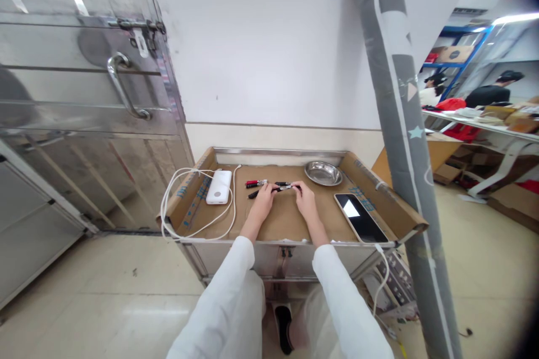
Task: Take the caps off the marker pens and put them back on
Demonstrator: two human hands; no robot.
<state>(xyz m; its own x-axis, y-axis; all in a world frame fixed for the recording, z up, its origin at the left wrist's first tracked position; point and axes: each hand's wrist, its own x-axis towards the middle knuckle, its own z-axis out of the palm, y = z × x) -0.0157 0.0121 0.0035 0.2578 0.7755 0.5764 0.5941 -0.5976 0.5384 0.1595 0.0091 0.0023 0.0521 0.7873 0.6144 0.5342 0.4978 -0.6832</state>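
Both my hands rest on a cardboard sheet (pixel 286 219) lining a metal cart top. My left hand (pixel 264 197) and my right hand (pixel 304 195) together pinch a black pen (pixel 283 188) held level between them, fingers closed on its ends. Just beyond my left hand lie a red-and-black pen (pixel 254 183) and another black pen (pixel 254 194). A further black pen (pixel 281 183) lies behind the held one.
A white power bank (pixel 219 187) with a coiled white cable (pixel 181 207) sits left. A steel dish (pixel 323 173) stands at the back right, a dark phone (pixel 361 217) at right. A grey padded pillar (pixel 400 140) leans right; steel cabinet door (pixel 84 67) left. People sit far right.
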